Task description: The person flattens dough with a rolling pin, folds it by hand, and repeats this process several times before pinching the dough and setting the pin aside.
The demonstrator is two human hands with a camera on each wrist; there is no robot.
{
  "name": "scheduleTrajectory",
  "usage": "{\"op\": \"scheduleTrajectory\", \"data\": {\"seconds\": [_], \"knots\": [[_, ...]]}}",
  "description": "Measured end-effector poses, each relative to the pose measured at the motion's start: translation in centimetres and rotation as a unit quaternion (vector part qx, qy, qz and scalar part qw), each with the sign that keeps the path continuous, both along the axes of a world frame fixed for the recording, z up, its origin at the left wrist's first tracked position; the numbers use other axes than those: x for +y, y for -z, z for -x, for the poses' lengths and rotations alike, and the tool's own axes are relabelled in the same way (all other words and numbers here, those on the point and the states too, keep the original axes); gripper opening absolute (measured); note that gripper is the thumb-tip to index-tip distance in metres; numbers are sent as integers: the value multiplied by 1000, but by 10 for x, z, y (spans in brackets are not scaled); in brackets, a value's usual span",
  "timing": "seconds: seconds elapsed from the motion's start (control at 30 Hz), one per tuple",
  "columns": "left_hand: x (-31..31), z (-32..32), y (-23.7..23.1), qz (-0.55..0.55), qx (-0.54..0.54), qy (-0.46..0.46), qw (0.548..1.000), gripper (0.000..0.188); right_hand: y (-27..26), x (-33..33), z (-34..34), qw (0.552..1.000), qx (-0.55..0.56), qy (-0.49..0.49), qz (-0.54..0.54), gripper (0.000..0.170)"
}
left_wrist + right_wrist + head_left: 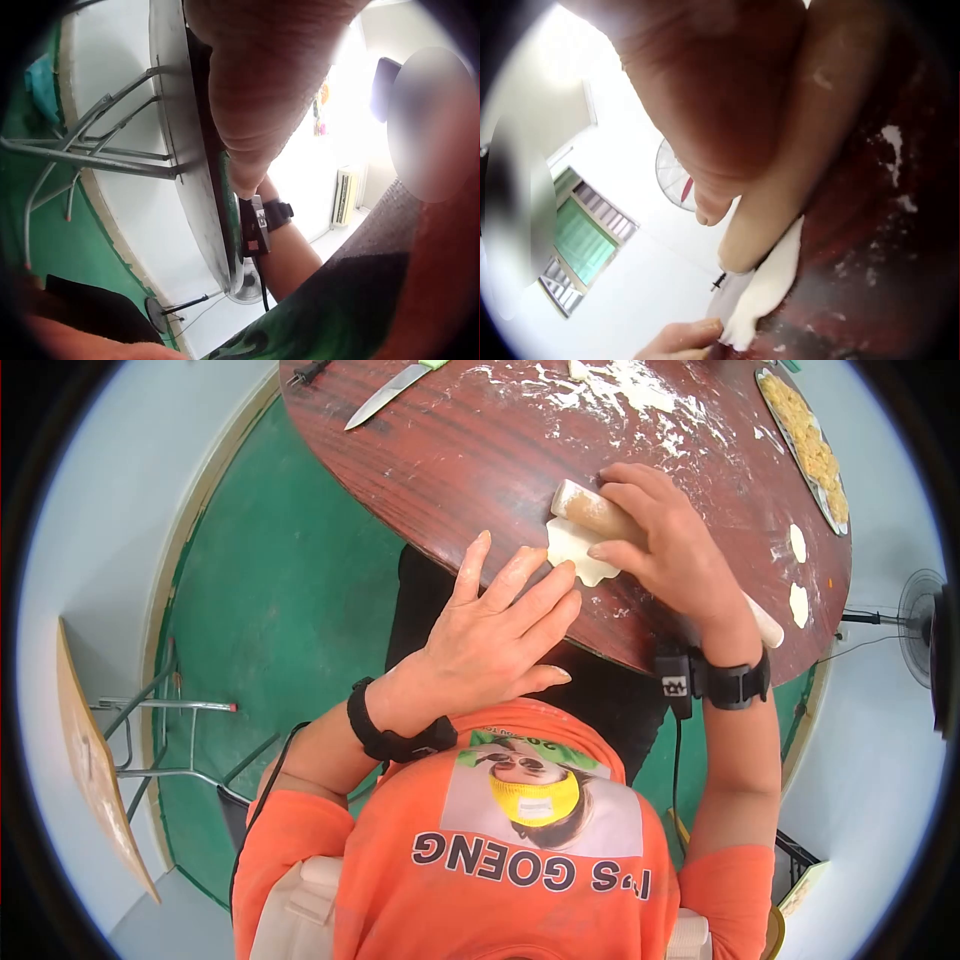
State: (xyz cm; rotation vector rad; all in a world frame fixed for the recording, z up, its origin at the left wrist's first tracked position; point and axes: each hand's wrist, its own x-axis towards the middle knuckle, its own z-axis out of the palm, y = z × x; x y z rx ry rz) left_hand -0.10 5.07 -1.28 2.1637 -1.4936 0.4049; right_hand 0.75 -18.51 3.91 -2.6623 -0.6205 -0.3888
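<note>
A flattened piece of dough (575, 550) lies near the edge of the round table, its rim uneven. My right hand (665, 535) holds a wooden rolling pin (583, 506), fingers over its far side and thumb on the near side. The pin overlaps the dough's far part. The right wrist view shows the pin (761, 232) right beside the white dough (769, 281). My left hand (510, 620) is spread, palm down, its fingertips at the dough's left edge. In the left wrist view its fingers mostly hide the work.
The dark red table (450, 470) is dusted with flour (630, 390). A knife (388, 396) lies at the far left. A tray of yellowish pieces (805, 445) stands at the right rim, near two small dough pieces (798, 605). A fan (922, 625) stands beyond.
</note>
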Motion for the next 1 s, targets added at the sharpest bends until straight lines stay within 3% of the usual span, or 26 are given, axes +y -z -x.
{"op": "scheduleTrajectory", "data": {"seconds": [0.3, 0.37, 0.43, 0.47, 0.57, 0.73, 0.83, 1.0], "knots": [[-1, -2, -2, -12, 19, 2, 1000, 63, -16, -3, 4, 991, 72, 62, -95, 24], [1, -2, -1, -10, 13, 2, 1000, 58, -17, 5, 18, 994, 86, 27, -63, 30], [4, -1, 3, 6, 6, 1, 1000, 54, -8, 21, 28, 998, 42, 29, 35, 47], [6, -1, 6, 22, -5, 1, 1000, 51, -2, 27, 32, 987, 61, 65, 133, 64], [10, -1, 9, 56, -9, -11, 998, 45, 5, 18, 15, 986, -9, 86, 144, 70], [9, -5, 1, 65, -7, -15, 998, 45, 22, -6, -22, 992, 9, 64, 107, 74], [14, -4, 2, 76, 2, -30, 997, 45, 6, 7, 7, 996, 28, 36, 79, 76], [29, -6, 7, 81, 14, -43, 996, 44, -1, 37, 62, 987, 57, 47, 141, 97]]}}
